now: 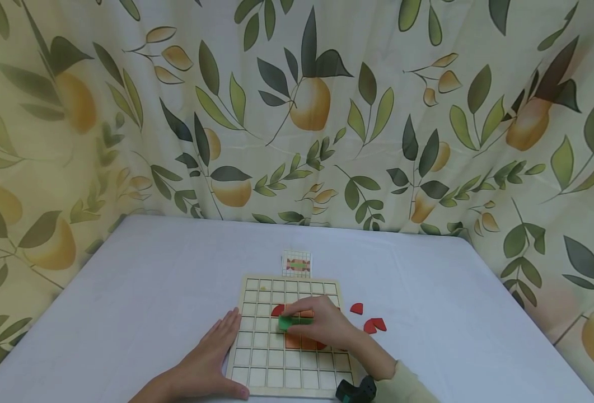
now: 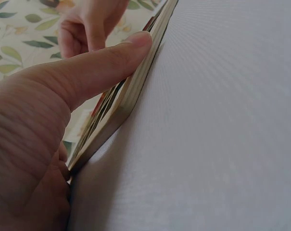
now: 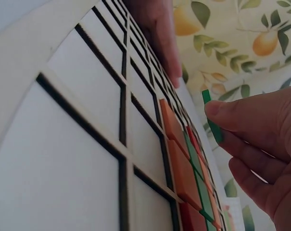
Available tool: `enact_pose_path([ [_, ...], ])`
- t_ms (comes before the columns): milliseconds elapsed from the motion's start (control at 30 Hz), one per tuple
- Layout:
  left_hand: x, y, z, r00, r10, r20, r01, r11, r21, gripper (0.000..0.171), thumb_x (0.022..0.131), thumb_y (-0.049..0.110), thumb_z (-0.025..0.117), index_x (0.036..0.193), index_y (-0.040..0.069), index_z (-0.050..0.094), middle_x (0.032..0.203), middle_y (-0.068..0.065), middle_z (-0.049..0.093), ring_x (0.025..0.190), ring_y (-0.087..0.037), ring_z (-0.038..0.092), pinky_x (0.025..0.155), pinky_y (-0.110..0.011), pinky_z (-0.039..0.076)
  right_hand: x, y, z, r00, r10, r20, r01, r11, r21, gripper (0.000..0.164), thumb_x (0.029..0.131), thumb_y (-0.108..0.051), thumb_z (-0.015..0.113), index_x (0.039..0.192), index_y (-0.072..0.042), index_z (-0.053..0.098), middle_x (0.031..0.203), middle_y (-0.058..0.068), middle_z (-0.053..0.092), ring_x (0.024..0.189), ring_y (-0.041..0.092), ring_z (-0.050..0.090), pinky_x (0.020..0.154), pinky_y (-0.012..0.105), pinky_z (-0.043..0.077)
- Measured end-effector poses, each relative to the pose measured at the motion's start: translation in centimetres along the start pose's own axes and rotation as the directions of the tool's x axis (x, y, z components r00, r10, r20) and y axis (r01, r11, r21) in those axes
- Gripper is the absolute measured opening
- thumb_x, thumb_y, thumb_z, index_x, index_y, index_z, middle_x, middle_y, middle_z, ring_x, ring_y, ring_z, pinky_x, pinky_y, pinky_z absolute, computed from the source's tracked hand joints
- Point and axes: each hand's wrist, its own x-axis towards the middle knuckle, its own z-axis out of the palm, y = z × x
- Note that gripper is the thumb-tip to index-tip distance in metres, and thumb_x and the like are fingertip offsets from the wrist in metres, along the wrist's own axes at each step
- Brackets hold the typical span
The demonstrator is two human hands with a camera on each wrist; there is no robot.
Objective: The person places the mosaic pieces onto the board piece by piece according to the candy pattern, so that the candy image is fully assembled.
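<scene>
One green tile (image 3: 214, 129) is pinched in the right hand (image 1: 322, 322), between thumb and fingertips, over the gridded board (image 1: 286, 392). Seen nearly edge-on from the right wrist, its long axis runs steeply, leaning slightly; fingers cover much of it, leaving its full outline unclear. That hand also hides part of the laid pieces (image 1: 299, 342). The left hand (image 1: 208, 352), fingers extended, steadies the board's left edge. Beyond, the card (image 1: 297, 263) shows a pattern too small to read.

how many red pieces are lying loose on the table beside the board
3. One red piece lies alone right of the board; below it in the head view, a second and a third lie side by side. The right arm may hide others.
</scene>
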Motion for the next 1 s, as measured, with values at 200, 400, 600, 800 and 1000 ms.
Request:
enact_pose_path([
  [200,0.0,0.0,0.0,1.000,0.008,0.004,-0.008,1.000,0.002,0.129,0.056,0.070,0.070,0.145,-0.003,0.012,0.152,-0.015,0.007,0.138,-0.026,0.005,0.100,-0.008,-0.012,0.6,0.0,0.7,1.000,-0.016,0.015,0.016,1.000,-0.010,0.021,0.080,-0.015,0.072,0.101,-0.012,0.071,0.099,-0.008,0.067,0.095,0.006,0.059,0.085,0.028,0.049],
  [400,0.0,0.0,-0.1,1.000,-0.005,0.018,0.005,1.000,0.001,0.130,0.056,0.072,0.069,0.145,-0.003,0.011,0.152,-0.014,0.006,0.138,-0.025,0.004,0.100,-0.008,-0.012,1.2,0.1,1.1,1.000,-0.008,0.013,0.008,1.000,-0.026,0.022,0.079,-0.013,0.073,0.101,-0.011,0.071,0.096,-0.009,0.067,0.091,0.004,0.060,0.081,0.023,0.050],
  [600,0.0,0.0,-0.1,1.000,-0.008,0.018,0.007,1.000,0.011,0.130,0.056,0.073,0.068,0.145,-0.002,0.011,0.152,-0.014,0.006,0.138,-0.024,0.004,0.100,-0.008,-0.012,1.3,0.3,1.3,1.000,0.005,0.013,-0.005,1.000,-0.015,0.022,0.079,-0.011,0.073,0.100,-0.010,0.071,0.096,-0.008,0.067,0.090,0.004,0.060,0.079,0.022,0.050],
  [800,0.0,0.0,0.0,1.000,0.020,0.002,-0.020,1.000,0.015,0.129,0.057,0.071,0.069,0.145,-0.004,0.012,0.152,-0.016,0.007,0.138,-0.027,0.005,0.101,-0.009,-0.011,1.4,0.5,1.5,1.000,0.019,0.015,-0.019,0.999,-0.040,0.022,0.078,-0.010,0.073,0.100,-0.011,0.071,0.096,-0.008,0.067,0.089,0.004,0.060,0.078,0.021,0.050],
  [1000,0.0,0.0,0.0,1.000,0.014,0.008,-0.014,1.000,0.013,0.129,0.057,0.072,0.068,0.145,-0.004,0.011,0.152,-0.015,0.006,0.138,-0.025,0.004,0.101,-0.009,-0.011,1.4,0.6,1.6,1.000,0.022,0.014,-0.021,0.998,-0.060,0.023,0.079,-0.011,0.073,0.101,-0.011,0.071,0.098,-0.009,0.066,0.090,0.003,0.058,0.078,0.021,0.050],
])
